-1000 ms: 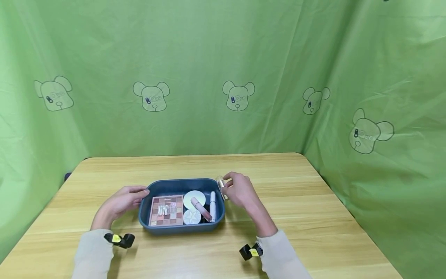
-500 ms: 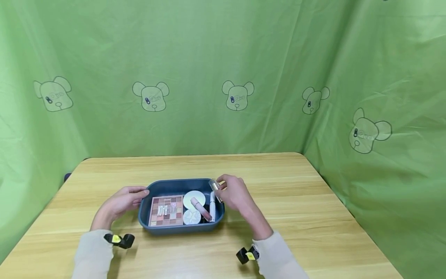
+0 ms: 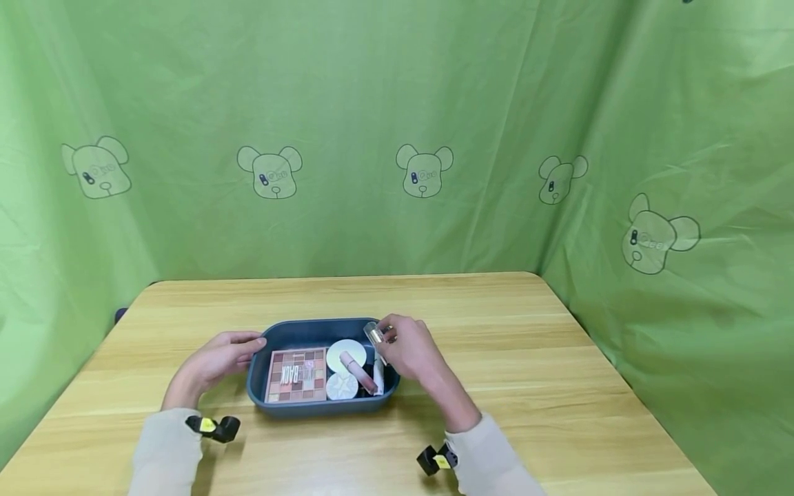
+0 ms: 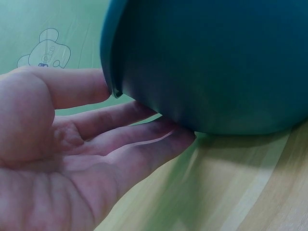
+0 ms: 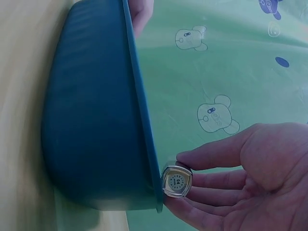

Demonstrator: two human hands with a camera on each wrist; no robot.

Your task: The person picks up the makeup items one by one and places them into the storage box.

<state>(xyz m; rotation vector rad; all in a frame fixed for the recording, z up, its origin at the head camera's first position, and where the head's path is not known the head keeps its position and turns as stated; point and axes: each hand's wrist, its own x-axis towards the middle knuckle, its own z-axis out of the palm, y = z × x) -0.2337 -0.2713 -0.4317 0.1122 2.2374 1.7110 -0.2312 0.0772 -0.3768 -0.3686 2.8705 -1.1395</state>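
Observation:
A dark blue storage bin holds a makeup palette, a white round compact, a star-patterned compact, a pink lip gloss tube and a white tube partly hidden by my right hand. My left hand holds the bin's left end, thumb at the rim and the other fingers against the outer wall. Between thumb and fingers, my right hand pinches a lipstick with a clear end, tilted over the bin's right end. Its gold base shows in the right wrist view, beside the rim.
The bin stands on a wooden table. Green curtain with bear-head drawings hangs behind the table and along its sides. Black wrist cameras sit at both sleeves.
My right hand has carried the lipstick leftward, from outside the bin's right rim to over its right end. The left hand and the bin have stayed in place.

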